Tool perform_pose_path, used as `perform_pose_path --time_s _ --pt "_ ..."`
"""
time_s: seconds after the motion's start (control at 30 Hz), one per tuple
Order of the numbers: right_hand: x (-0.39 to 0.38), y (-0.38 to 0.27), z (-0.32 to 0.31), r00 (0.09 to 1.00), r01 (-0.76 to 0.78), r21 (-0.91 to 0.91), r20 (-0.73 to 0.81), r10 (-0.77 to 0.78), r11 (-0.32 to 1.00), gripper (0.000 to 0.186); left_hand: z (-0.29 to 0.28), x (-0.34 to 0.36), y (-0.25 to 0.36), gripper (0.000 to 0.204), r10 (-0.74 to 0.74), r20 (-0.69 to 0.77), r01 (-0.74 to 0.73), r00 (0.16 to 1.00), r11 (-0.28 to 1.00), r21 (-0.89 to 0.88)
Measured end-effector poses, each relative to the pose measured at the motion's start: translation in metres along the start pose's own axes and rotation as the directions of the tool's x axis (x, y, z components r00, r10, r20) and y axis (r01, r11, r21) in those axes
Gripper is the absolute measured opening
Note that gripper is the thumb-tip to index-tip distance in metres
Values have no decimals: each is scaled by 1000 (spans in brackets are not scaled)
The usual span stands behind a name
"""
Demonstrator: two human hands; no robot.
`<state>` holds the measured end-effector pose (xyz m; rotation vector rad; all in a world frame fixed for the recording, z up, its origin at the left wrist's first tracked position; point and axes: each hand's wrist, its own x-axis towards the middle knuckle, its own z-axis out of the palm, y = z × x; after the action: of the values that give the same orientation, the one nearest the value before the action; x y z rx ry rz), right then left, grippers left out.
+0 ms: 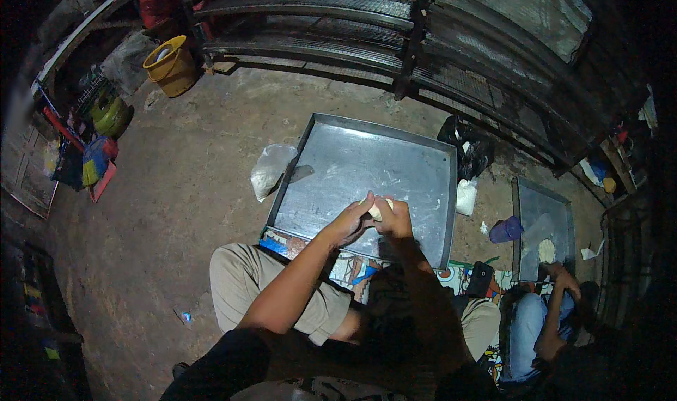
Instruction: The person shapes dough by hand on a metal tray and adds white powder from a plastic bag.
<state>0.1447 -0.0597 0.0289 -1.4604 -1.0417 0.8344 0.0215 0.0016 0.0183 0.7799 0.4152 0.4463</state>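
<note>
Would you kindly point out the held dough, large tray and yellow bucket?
Held dough (381, 209): head view, on its exposed surface.
Large tray (381, 158): head view, on its bare base.
Yellow bucket (173, 74): head view, on its outer wall.

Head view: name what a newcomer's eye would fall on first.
Probably the big tray in the middle, with the left hand and right hand holding pale dough over it. After that, likely the yellow bucket at upper left and the purple cup at right, by a smaller tray.
</note>
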Motion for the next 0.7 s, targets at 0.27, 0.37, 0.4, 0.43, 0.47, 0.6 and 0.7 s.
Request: perform_pose_path --time_s 0.27,0.37,0.4,0.43,0.47,0.6,0.7 --pt "-5 -21 0 836 -548 658 456 306 516 40 -3 -7 19 50 197 -342 -70 919 934 350" --pt "-7 -5 -3 809 -581 620 509 292 528 37 7 -3 17 49 266 -292 -246 919 964 105" --pt "-9 -7 0 818 -569 616 490 301 545 37 15 -3 17 54 277 -332 -263 902 961 88" --pt "-12 -10 2 826 -558 610 471 309 562 38 17 -7 20 55 220 -282 -192 934 974 124" --pt "-17 -12 2 813 -562 637 544 208 528 39 18 -13 24 57 158 -233 -121 960 979 164" --pt "-17 -3 4 800 -599 656 513 310 460 43 16 -15 14 67 85 -7 -84 996 994 73" --pt "-13 -4 0 849 -526 637 437 298 564 40 4 -3 -3 61 233 141 -245 962 967 73"
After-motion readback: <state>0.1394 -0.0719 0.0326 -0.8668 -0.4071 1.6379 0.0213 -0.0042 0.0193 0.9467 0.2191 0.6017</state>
